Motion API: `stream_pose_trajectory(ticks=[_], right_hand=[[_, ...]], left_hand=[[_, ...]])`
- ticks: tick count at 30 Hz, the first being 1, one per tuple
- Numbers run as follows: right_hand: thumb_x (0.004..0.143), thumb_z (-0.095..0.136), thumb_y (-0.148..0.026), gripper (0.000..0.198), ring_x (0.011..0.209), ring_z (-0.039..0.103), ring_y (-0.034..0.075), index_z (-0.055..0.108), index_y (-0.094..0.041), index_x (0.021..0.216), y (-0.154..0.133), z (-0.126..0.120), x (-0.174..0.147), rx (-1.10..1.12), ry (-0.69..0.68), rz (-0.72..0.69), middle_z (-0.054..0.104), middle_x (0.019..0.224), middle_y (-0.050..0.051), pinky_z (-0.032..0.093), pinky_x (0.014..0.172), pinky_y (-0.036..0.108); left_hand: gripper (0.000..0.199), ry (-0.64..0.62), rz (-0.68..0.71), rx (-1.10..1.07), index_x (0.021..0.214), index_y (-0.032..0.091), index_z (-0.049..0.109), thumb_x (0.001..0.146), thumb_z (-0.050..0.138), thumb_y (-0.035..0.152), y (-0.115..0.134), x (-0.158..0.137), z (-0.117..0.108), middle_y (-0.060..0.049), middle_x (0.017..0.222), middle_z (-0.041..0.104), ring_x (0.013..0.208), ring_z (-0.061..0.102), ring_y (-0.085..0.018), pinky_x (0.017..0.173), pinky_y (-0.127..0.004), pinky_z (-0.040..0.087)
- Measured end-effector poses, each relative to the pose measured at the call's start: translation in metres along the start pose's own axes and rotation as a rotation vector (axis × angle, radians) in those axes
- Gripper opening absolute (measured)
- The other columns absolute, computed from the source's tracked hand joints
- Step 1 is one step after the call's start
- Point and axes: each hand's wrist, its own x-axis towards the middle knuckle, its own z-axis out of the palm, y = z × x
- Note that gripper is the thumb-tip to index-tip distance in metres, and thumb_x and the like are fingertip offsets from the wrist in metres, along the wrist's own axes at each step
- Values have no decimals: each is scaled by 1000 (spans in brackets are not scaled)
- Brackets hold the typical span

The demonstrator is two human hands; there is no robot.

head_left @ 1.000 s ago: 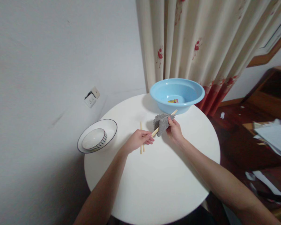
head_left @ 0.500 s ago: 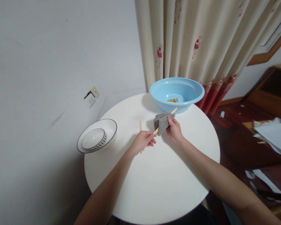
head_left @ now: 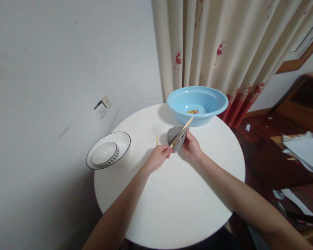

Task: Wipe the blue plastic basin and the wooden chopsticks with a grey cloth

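Observation:
Over the middle of the white round table (head_left: 167,205), my left hand (head_left: 159,156) pinches the lower end of a pair of light wooden chopsticks (head_left: 187,124). They slant up to the right, their far ends free in front of the basin. My right hand (head_left: 192,145) grips a grey cloth (head_left: 173,134), which lies behind and beneath the chopsticks. More chopsticks (head_left: 157,139) lie on the table, partly covered by my left hand; their exact number is hidden.
A light blue basin (head_left: 172,108) with a sticker inside stands at the table's back edge, before a curtain (head_left: 206,45). On the left, a small bowl (head_left: 104,153) sits inside a larger dark-rimmed bowl (head_left: 125,143). A wall socket (head_left: 100,110) is behind. Papers (head_left: 305,149) lie at right.
The cloth has opened from around the chopsticks, which now show along most of their length in front of it. My right hand has shifted slightly left.

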Motion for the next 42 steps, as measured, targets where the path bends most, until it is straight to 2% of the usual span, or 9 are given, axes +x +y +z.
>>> stream_pose_trajectory(ticks=[5,9,15,17,19,23,30,37,42], right_hand=[[88,72,-60,38,109,69,25,72,-29,111,3,8,-10,40,-87,116,76,119,2,57,100,43],[85,78,-44,28,102,70,22,71,-32,109,-6,10,-15,49,-154,111,77,110,-1,59,94,39],[71,93,-36,61,76,71,17,61,-32,123,-12,13,-20,-71,-288,113,78,93,-4,60,73,30],[65,98,-37,66,71,71,16,62,-29,119,-10,14,-20,-107,-265,84,78,88,-4,59,70,29],[60,100,-37,57,68,70,16,68,-24,106,-9,14,-19,-145,-230,76,78,83,-1,59,68,29],[64,97,-44,41,63,70,19,73,-17,84,-10,11,-19,-230,-207,128,78,76,5,59,64,31],[66,95,-47,40,68,71,20,77,-17,85,-11,9,-18,-235,-139,140,80,80,5,58,66,31],[61,98,-42,41,81,71,20,79,-18,89,-15,-2,-3,-149,59,68,81,93,4,59,77,33],[65,95,-37,38,89,73,21,78,-19,93,-20,-11,10,-115,142,17,81,100,4,61,83,34]], left_hand=[[36,2,8,-4,74,16,66,86,52,47,3,-1,-2,4,57,48,53,37,-11,54,-28,24],[36,14,17,-10,71,18,63,86,52,48,4,-1,-4,3,57,47,55,38,-12,56,-28,24],[37,26,16,8,61,19,53,86,53,47,4,-1,-5,3,56,46,55,37,-12,56,-28,24],[38,25,12,14,63,19,56,86,53,49,6,-3,-5,3,55,47,55,38,-12,55,-28,24],[39,18,10,20,69,18,62,87,53,51,9,-4,-5,3,57,48,55,39,-12,55,-28,25],[38,19,33,62,73,18,65,89,51,50,15,-6,-2,3,57,51,55,42,-13,56,-27,28],[37,44,40,123,74,18,64,90,48,47,14,-6,-2,2,59,52,56,44,-14,56,-28,29],[33,0,43,151,73,18,66,87,50,43,17,-10,-15,2,58,51,56,44,-13,56,-27,30],[34,-37,33,136,74,17,68,86,54,45,16,-10,-27,2,57,52,54,42,-12,53,-26,30]])
